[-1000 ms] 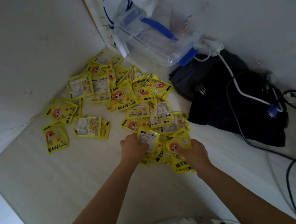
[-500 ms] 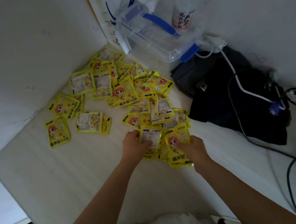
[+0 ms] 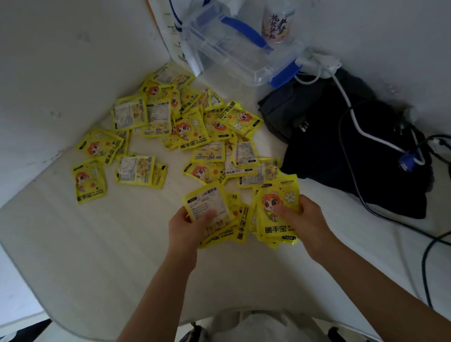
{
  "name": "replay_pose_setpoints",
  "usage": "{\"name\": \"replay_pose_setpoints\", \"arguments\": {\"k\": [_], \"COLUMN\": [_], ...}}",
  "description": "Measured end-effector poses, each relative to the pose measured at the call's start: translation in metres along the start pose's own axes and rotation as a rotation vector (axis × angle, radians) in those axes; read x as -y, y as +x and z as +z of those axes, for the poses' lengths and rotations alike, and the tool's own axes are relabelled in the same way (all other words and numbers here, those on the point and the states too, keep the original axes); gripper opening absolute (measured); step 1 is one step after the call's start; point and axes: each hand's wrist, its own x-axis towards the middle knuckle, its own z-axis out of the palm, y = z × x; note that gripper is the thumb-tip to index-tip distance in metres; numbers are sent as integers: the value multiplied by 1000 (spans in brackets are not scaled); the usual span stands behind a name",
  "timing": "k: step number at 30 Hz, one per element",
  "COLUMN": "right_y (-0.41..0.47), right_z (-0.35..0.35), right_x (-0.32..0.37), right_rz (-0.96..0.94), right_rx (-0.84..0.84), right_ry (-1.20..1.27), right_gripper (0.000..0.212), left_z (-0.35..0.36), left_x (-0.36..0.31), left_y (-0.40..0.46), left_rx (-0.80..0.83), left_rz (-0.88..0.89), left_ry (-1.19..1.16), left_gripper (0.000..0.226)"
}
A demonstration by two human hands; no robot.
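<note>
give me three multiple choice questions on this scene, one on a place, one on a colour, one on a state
1. Where does the clear storage box stand?
A. in the far corner
B. at the near edge
C. on the person's lap

2. What colour are the hand warmer packets?
A. red
B. yellow
C. green

3. What are the left hand and right hand doing?
A. lying flat and open
B. each holding a stack of packets
C. lifting a lid

1 A: it sits at the back, beyond the pile.
2 B: every wrapper is yellow.
3 B: each thumb presses on a fanned stack.
</note>
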Motion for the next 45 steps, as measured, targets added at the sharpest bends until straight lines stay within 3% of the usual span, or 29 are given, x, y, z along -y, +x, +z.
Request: {"name": "replay_pose_setpoints", "arguments": {"k": [6,12,21,30,35,45], "right_y": [-26,-66,-131,-219,-271,-368], "right_z": [-20,-24,-11,4,-9,-70], "right_x": [-5,-14,-71,-157,-186,-268], "right_rz": [-11,-16,1,4,21,0], "right_rx": [111,151,-22,-256,-303,-470], "right_ry": [59,118,179,327,406,572], "right_gripper": [32,31,22,31,23,24], "left_z": [-6,-19,-51,-80,-73,-21], "left_x": [18,33,63,116,137,195], "left_y": [-27,-54,-87,-137,-164,-253], "left_rx": [1,40,152,284,391,605], "left_rz": [-95,-99,-73,-47,-61,-56], "left_ry": [-197,-214,-134,38,116,297], "left_gripper": [26,25,24,23,33,29]}}
